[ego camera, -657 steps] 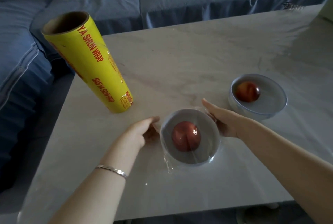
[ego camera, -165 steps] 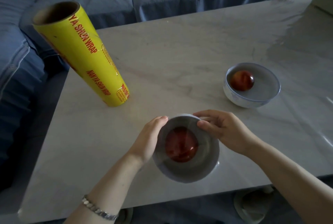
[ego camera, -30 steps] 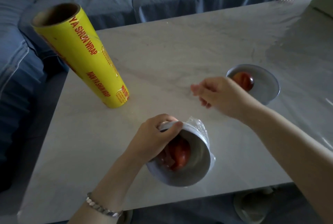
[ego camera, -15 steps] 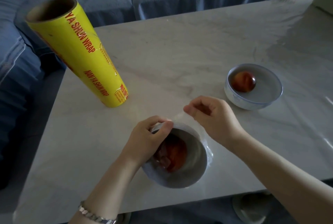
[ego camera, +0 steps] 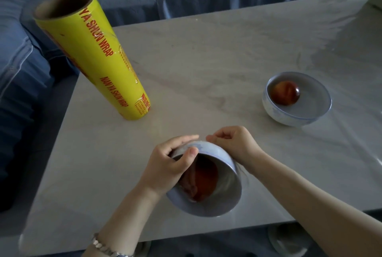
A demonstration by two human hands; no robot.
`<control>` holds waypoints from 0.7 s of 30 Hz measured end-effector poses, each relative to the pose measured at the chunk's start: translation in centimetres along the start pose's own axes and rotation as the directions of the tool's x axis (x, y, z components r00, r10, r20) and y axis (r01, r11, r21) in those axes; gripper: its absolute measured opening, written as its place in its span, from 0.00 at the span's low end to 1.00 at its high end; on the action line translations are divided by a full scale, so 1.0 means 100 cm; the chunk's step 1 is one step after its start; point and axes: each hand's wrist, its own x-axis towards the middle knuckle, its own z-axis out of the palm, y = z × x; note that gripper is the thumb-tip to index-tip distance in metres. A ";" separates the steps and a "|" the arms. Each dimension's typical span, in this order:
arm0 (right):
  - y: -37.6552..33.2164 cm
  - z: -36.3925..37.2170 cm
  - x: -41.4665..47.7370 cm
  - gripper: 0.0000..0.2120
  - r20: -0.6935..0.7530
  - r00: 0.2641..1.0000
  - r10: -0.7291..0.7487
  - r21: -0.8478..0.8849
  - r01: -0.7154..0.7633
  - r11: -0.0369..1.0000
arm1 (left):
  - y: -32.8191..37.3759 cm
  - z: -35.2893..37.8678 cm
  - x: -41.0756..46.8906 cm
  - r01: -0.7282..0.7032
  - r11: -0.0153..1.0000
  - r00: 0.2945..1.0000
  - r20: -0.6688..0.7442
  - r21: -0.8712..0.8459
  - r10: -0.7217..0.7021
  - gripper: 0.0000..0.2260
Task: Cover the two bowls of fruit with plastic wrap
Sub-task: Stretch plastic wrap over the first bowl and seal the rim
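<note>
Right by the table's (ego camera: 206,70) near edge, our left hand (ego camera: 165,168) grips the rim of the tilted near bowl (ego camera: 217,205) of red fruit (ego camera: 203,182), while our right hand (ego camera: 233,143) pinches plastic wrap (ego camera: 239,171) at its far rim. The second bowl (ego camera: 297,110) sits toward the right edge, and the yellow wrap roll (ego camera: 99,58) stands toward the left.

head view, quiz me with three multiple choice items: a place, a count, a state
1. Where does the yellow wrap roll stand? A) on the table, left side B) on the sofa C) inside a bowl
2. How many bowls show? A) one B) two C) three
3. How is the near bowl? A) flat on the table B) upside down C) tilted in the left hand
Answers: 1 A, its base rests on the tabletop; 2 B, near bowl plus far bowl; 3 C, its mouth faces the camera, thumb over the rim.
</note>
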 end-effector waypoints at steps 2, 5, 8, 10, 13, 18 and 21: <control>0.001 -0.002 -0.001 0.09 0.048 0.995 0.086 0.020 -0.087 0.996 | 0.002 -0.003 0.000 -0.007 1.000 0.998 0.067 0.010 0.007 0.17; 0.005 -0.007 -0.001 0.05 0.134 0.979 0.151 -0.124 -0.135 0.983 | 0.003 -0.007 -0.001 -0.009 1.000 0.988 0.157 0.016 0.006 0.15; 0.012 -0.016 0.000 0.02 0.004 0.999 0.051 -0.222 -0.049 0.974 | 0.004 -0.007 -0.002 -0.004 1.000 0.988 0.155 0.007 0.003 0.14; 0.005 -0.029 -0.007 0.03 -0.158 0.985 -0.061 -0.105 0.045 0.993 | 0.003 -0.005 0.000 0.012 1.000 0.990 0.141 0.014 -0.014 0.11; -0.016 -0.036 -0.035 0.11 -0.035 0.976 -0.213 -0.087 0.210 0.974 | 0.001 -0.004 0.004 0.026 0.999 0.992 0.121 0.034 -0.030 0.10; -0.014 -0.021 -0.049 0.20 0.252 0.948 -0.195 -0.277 0.264 0.924 | -0.001 -0.002 0.005 0.050 0.998 0.996 0.073 0.037 -0.053 0.09; -0.012 -0.019 -0.042 0.21 0.277 0.947 -0.160 -0.159 0.209 0.965 | -0.001 -0.002 0.005 0.071 0.997 0.997 0.020 0.020 -0.071 0.09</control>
